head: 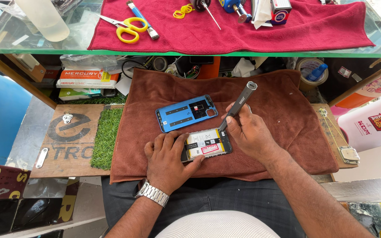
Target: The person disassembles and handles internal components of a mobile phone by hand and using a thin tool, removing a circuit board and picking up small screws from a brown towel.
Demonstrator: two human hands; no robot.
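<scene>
On the left of the wooden table (73, 150) lies a strip of green artificial turf (106, 136), next to the brown towel (283, 128) spread over the middle. The left hand (169, 159), a metal watch (152, 192) at its wrist, presses flat on the opened phone (208, 143), fingers spread and gripping nothing. Just above lies the blue plastic back cover (185, 113), inner side up. The right hand (248, 130) is clenched around a grey metal screwdriver (239, 105), its tip touching the phone's upper right corner.
</scene>
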